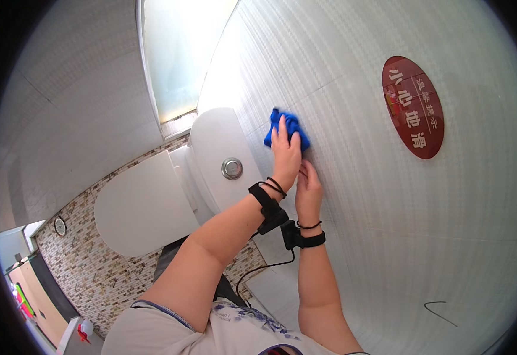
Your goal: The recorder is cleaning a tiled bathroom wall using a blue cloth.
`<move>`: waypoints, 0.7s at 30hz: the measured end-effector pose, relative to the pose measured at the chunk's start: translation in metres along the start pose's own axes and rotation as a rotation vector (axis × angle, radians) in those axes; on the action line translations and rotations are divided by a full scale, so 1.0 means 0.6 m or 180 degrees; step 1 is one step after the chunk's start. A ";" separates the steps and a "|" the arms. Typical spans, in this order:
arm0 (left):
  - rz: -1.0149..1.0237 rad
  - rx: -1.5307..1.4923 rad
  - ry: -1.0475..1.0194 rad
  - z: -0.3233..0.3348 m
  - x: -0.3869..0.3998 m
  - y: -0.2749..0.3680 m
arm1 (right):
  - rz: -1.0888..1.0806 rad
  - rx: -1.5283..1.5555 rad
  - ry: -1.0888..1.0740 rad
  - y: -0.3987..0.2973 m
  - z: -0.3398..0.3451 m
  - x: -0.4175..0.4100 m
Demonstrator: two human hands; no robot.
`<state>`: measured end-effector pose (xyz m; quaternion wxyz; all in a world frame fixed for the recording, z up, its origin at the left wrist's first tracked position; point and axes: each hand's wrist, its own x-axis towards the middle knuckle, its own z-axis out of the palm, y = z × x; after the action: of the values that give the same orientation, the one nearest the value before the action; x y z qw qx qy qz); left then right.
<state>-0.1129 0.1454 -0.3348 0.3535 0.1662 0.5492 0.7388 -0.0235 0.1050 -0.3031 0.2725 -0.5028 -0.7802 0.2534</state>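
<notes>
My left hand (286,155) presses a crumpled blue cloth (289,128) flat against the pale tiled wall (356,177), its fingers spread over the fabric. Just below it, my right hand (310,191) is at the wall beside the heel of the left hand. Its fingers are slightly bent and partly hidden, and I see nothing held in them. Both wrists wear black straps with small boxes. To the left of the hands is the white toilet cistern (212,133) with a round chrome flush button (232,168).
The closed toilet lid (143,204) lies left of the cistern, over a mosaic-tiled floor (85,248) with a round drain (60,226). A bright frosted window (174,62) is behind the cistern. A red oval sign (413,106) with white writing is on the wall. A black cable (263,266) hangs from the right wrist box.
</notes>
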 end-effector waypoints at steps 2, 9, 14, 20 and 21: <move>0.0480 0.0065 -0.0111 0.008 0.014 0.053 | -0.0003 0.0108 0.0180 -0.003 -0.003 -0.001; 0.0837 0.0736 0.0267 0.009 0.048 -0.004 | 0.0083 -0.0084 0.0260 -0.010 0.003 -0.001; -0.0032 0.0761 0.0549 -0.033 0.103 -0.120 | 0.0047 -0.0207 0.0131 -0.009 0.033 -0.005; -0.1001 0.0706 0.0402 -0.041 0.117 -0.109 | 0.0223 -0.0228 -0.0193 0.014 0.104 -0.024; -0.0998 0.0709 0.0402 -0.045 0.117 -0.101 | 0.0223 -0.0223 -0.0192 0.017 0.110 -0.023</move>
<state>-0.1581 0.1852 -0.4103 0.4085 0.0701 0.6678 0.6183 -0.0572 0.0879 -0.3602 0.2220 -0.5311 -0.7785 0.2503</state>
